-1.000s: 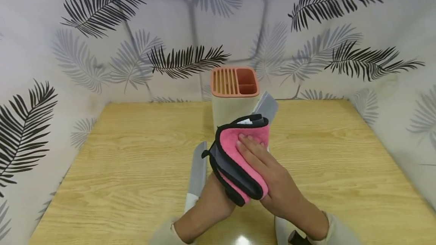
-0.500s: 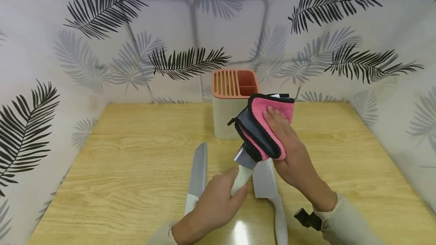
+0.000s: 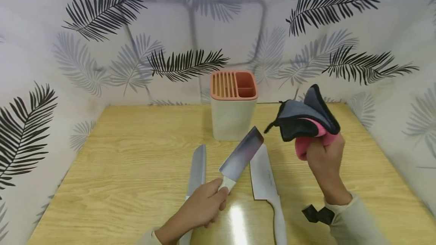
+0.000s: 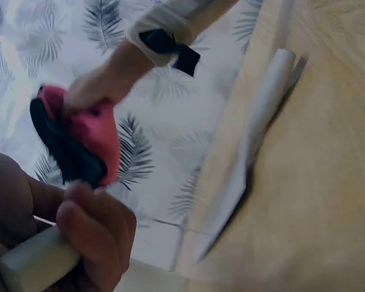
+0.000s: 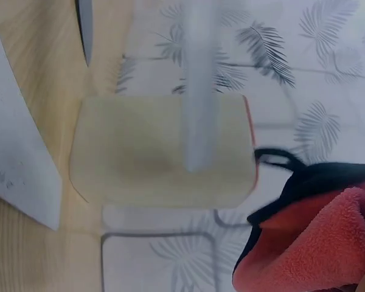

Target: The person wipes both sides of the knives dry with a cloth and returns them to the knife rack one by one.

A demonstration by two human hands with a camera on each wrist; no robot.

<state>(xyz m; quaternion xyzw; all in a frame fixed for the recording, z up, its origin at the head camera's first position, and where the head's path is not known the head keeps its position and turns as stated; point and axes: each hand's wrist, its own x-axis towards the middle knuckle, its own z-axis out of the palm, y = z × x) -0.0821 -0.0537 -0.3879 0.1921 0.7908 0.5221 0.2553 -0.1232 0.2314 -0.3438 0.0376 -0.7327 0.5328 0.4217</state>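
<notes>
My left hand (image 3: 204, 203) grips the pale handle of a kitchen knife (image 3: 242, 154), its broad blade pointing up and to the right above the table. In the left wrist view the butt of that handle shows between curled fingers (image 4: 97, 237). Off to the right, my right hand (image 3: 325, 158) holds a bunched pink and grey cloth (image 3: 303, 120) with black edging, apart from the blade. Below the held knife lies a cleaver (image 3: 263, 177) with a pale handle. Another knife (image 3: 196, 171) lies to the left, its handle partly hidden by my left hand.
At the back of the wooden table (image 3: 143, 154) stands a cream knife block (image 3: 233, 120) with an orange slotted top and open compartments. A leaf-patterned curtain (image 3: 190, 22) hangs behind and at both sides. A black strap device (image 3: 318, 214) sits at the right wrist.
The cloth was wrapped round the knife's blade; my right hand has drawn it off and away to the right. The blade is now bare, and the left hand has moved slightly left.
</notes>
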